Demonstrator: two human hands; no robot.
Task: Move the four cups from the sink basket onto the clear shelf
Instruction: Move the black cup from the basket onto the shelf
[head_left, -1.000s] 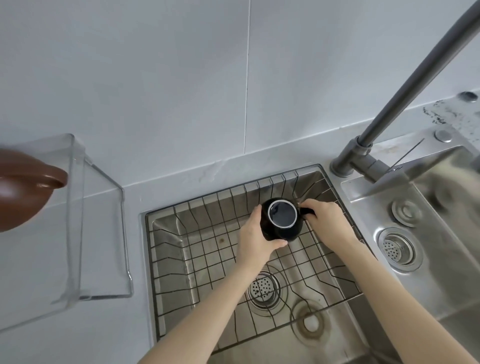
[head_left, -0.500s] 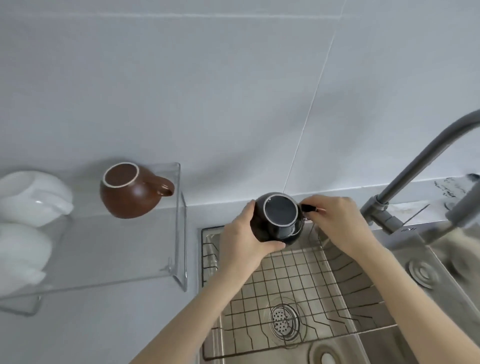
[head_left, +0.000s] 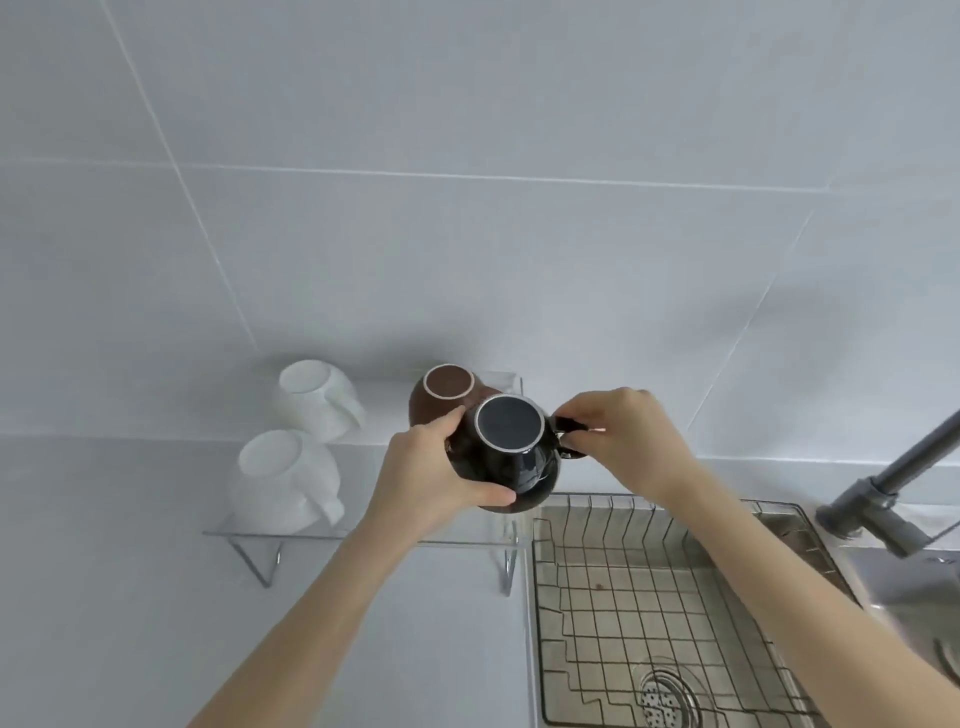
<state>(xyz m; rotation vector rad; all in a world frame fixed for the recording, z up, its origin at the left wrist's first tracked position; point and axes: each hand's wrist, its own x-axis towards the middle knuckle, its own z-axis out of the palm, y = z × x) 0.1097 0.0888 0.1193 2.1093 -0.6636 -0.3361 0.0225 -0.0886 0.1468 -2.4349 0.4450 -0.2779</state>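
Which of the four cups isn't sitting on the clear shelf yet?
The black cup, held upside down in both hands; the brown cup and two white cups rest on the shelf.

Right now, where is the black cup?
Centre of the head view: the black cup is upside down between left hand and right hand, above the clear shelf's right end, before the brown cup.

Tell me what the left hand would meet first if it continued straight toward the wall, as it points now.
Probably the brown cup on the clear shelf. The left hand holds the black cup just in front of it, though one view leaves the depth unclear.
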